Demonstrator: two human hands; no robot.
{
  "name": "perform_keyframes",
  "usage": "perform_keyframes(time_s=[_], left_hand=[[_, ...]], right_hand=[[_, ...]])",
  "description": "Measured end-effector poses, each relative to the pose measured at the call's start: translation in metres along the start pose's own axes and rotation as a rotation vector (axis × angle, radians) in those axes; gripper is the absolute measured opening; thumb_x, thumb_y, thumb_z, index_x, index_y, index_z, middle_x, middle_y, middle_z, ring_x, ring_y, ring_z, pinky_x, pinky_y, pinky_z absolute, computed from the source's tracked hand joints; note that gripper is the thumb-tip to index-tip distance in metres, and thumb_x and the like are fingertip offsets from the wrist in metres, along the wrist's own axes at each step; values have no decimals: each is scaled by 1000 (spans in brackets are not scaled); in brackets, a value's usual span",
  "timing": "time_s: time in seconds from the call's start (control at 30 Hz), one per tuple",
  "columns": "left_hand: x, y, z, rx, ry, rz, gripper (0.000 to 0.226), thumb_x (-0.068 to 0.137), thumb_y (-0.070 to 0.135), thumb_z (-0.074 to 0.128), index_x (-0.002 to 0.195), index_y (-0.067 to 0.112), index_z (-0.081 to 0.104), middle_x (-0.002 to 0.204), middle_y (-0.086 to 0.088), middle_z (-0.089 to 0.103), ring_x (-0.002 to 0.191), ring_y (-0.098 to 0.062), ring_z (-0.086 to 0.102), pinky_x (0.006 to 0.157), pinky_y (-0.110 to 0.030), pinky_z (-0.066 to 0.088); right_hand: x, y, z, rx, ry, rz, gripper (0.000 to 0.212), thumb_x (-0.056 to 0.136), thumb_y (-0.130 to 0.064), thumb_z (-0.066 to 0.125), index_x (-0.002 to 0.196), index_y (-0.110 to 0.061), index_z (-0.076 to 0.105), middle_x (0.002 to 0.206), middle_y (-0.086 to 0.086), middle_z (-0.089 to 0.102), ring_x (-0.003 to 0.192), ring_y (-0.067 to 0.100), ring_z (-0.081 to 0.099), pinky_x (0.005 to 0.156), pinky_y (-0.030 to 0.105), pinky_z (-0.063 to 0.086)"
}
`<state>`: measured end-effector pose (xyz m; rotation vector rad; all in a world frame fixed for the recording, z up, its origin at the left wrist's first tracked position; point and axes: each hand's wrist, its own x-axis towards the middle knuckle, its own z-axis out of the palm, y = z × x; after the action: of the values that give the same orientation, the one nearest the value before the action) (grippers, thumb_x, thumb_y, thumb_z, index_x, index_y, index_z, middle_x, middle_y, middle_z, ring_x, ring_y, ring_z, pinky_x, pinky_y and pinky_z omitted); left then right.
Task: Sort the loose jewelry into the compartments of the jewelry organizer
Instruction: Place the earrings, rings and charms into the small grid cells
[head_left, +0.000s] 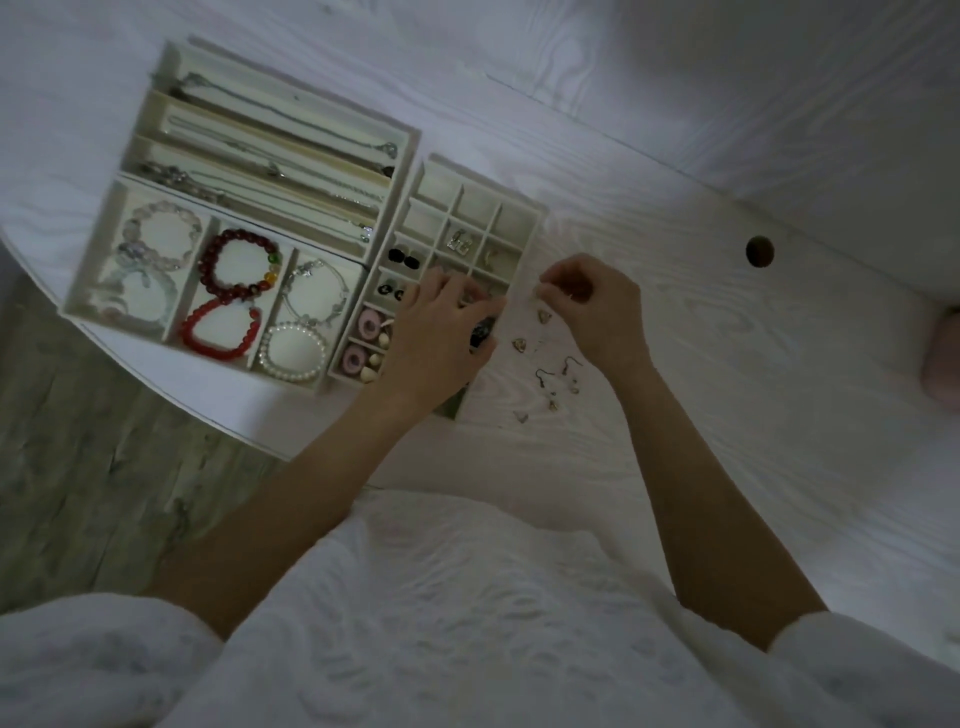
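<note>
Two hands are working at the near end of the small gridded tray (511, 236) of the jewelry organizer. The left hand (439, 332) is resting over the tray's lower cells, its grip curled round a small dark piece (482, 332). The right hand (589, 301) is hovering just beside the tray, fingers bunched in a narrow grip; whether it is pinching anything I cannot tell. Just below the right grip, loose earrings (556, 376) are lying on the white surface (727, 338). Left of the left grip, bead bracelets (239, 291) are filling the wider compartments.
</note>
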<state>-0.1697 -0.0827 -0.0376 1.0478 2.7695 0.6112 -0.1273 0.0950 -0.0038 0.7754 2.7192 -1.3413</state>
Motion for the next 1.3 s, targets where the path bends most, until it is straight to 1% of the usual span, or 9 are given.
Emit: perform_keyframes(time_s=[0.07,0.17,0.23,0.33,0.43,0.6,0.87,1.1,1.3], left_hand=[[1,0,0,-13,57,12,33,73,31,74,102,17,71,101,-6,63,95,-31,52,79,-33,31],[3,-6,-3,-28,128,-75,39,81,43,58,109,18,68,104,-5,64,98,-26,48,79,-35,34],[7,-13,-7,-19,155,-133,37,84,40,54,111,18,68,105,-3,64,99,-27,49,79,-36,37],[10,-20,-11,-18,151,-149,32,85,32,55,111,20,68,107,0,64,101,-28,51,81,-36,37],[11,-24,-9,-32,135,-142,30,86,32,54,110,21,68,108,1,64,103,-26,50,83,-34,36],[10,-26,-7,-35,132,-114,31,85,28,54,111,19,68,108,0,64,102,-26,50,84,-36,38],[14,-28,-7,14,94,-84,34,83,32,61,114,20,67,109,0,63,101,-26,48,83,-36,37],[15,-29,-7,16,107,-79,32,84,33,57,111,19,68,106,1,64,99,-24,46,81,-35,35],[14,-29,-9,10,100,-66,33,88,34,51,112,20,69,104,1,64,96,-26,51,78,-35,36]], right_hand=[[17,-10,8,-39,11,-81,4,83,-12,69,84,-12,65,82,-2,65,69,-1,59,67,10,46],[32,-16,21,-204,18,-257,5,81,-11,68,85,-9,66,92,5,62,71,14,60,65,23,46],[37,-16,27,-328,19,-344,3,79,-10,68,82,-9,68,92,7,60,73,17,57,62,24,42],[42,-13,31,-439,-25,-365,7,80,-10,68,87,-9,70,95,10,58,85,24,54,65,32,45],[44,-10,27,-404,-11,-358,15,81,-8,67,96,-10,71,98,9,58,88,22,54,68,29,46],[43,-6,16,-418,61,-328,11,82,-11,67,92,-13,71,97,8,58,90,21,53,68,24,37],[53,-20,30,-685,-5,-415,6,77,-11,70,80,-8,74,80,10,59,75,28,53,64,28,29],[63,-27,36,-842,-165,-429,19,87,-3,52,93,-5,70,94,12,63,88,28,54,77,32,34],[60,-29,36,-824,-148,-496,7,73,9,64,73,3,68,74,19,61,68,32,56,63,30,31]])
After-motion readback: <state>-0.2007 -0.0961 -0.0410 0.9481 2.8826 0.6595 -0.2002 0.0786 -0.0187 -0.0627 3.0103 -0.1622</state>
